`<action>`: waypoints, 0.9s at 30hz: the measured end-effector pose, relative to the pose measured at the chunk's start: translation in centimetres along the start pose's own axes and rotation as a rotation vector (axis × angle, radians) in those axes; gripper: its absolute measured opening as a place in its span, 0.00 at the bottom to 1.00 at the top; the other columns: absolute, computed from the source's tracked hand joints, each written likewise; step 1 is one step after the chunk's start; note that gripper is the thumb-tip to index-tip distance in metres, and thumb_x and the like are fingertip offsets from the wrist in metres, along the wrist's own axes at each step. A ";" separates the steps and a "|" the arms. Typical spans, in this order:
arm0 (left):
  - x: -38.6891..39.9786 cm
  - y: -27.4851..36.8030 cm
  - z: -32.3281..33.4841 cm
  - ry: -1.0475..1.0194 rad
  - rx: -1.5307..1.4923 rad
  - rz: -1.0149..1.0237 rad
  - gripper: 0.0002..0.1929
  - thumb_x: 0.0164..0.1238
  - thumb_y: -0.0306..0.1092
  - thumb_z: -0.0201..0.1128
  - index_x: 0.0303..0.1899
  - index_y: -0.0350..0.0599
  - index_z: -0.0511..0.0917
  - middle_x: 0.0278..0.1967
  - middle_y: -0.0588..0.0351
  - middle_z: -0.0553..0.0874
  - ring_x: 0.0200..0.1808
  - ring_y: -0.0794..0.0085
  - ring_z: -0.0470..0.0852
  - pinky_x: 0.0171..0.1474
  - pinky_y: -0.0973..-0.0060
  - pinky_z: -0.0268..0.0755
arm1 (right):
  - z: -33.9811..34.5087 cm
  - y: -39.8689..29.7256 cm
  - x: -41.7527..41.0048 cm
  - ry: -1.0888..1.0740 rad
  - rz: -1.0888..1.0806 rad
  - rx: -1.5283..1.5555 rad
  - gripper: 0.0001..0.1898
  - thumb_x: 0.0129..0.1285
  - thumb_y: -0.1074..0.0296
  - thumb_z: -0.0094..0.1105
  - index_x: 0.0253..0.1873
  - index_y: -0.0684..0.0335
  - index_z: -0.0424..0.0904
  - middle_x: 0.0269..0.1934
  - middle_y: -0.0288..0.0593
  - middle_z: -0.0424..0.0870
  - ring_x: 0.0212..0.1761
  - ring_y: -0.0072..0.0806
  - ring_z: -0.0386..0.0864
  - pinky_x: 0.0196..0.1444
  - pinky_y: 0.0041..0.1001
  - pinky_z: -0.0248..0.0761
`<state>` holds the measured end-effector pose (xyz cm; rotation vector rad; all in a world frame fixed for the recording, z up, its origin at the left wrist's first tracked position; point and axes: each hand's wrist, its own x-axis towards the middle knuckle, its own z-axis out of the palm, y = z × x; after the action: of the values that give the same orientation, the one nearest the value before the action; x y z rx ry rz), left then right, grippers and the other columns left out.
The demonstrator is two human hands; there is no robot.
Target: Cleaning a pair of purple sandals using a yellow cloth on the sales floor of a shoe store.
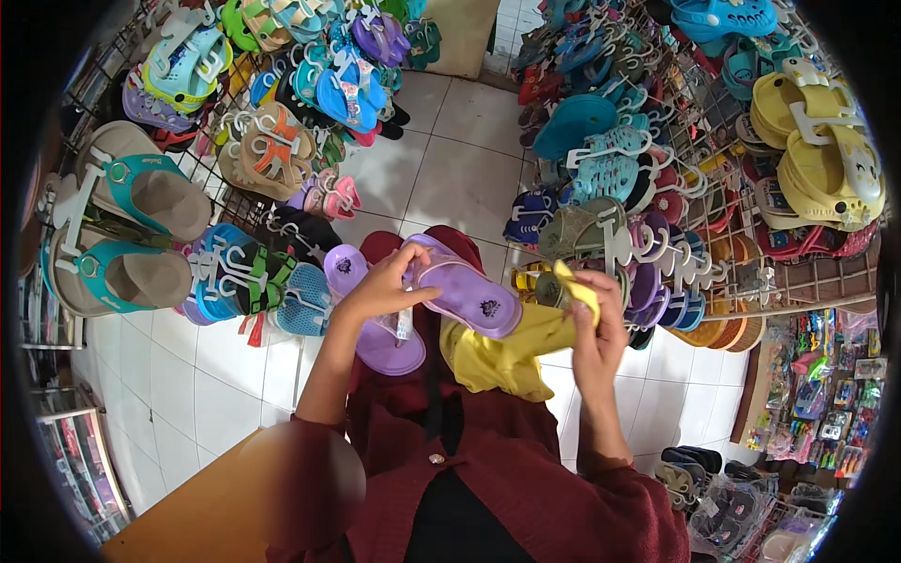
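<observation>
My left hand [391, 281] grips a purple sandal [468, 288] with a clear-looking strap, its fingers and thumb at the strap end. The matching purple sandal [391, 348] hangs below that hand, joined to a clear plastic hanger partly hidden by the fingers. On the right, my right hand [598, 327] pinches a corner of a yellow cloth [493, 355]. The cloth drapes across my lap and passes beneath the heel of the upper sandal.
Wire racks of hanging sandals and clogs [827, 148] stand close on both sides. Teal-strapped sandals [134, 271] hang at the left. A tiled floor [457, 176] runs between the racks. An orange-brown surface [190, 492] lies at lower left, packaged footwear [732, 514] at lower right.
</observation>
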<state>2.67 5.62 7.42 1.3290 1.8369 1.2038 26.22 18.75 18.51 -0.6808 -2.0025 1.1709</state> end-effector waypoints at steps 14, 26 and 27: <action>0.5 0.5 1.0 -0.037 0.297 0.100 0.13 0.66 0.41 0.55 0.42 0.42 0.67 0.38 0.46 0.79 0.43 0.52 0.78 0.44 0.60 0.67 | 4.8 3.8 -0.7 -0.399 -0.201 -0.295 0.14 0.49 0.78 0.63 0.43 0.67 0.78 0.49 0.49 0.69 0.50 0.42 0.70 0.51 0.33 0.66; 1.3 -0.3 1.1 0.045 0.278 -0.011 0.11 0.68 0.38 0.54 0.44 0.44 0.69 0.39 0.52 0.78 0.43 0.55 0.78 0.55 0.50 0.59 | 11.3 9.1 1.2 -0.512 -0.315 -0.902 0.12 0.55 0.58 0.58 0.44 0.49 0.82 0.71 0.51 0.49 0.70 0.67 0.41 0.60 0.69 0.47; 1.3 -0.4 0.8 0.043 0.275 -0.010 0.11 0.68 0.38 0.54 0.44 0.44 0.69 0.39 0.52 0.78 0.43 0.55 0.78 0.55 0.50 0.59 | 11.6 9.1 1.6 -0.477 -0.349 -0.869 0.12 0.57 0.58 0.56 0.44 0.51 0.82 0.71 0.52 0.48 0.70 0.67 0.41 0.58 0.71 0.46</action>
<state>2.72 7.01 6.82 1.4470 2.0959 1.0073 16.85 18.02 7.02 -0.4224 -2.9112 0.2124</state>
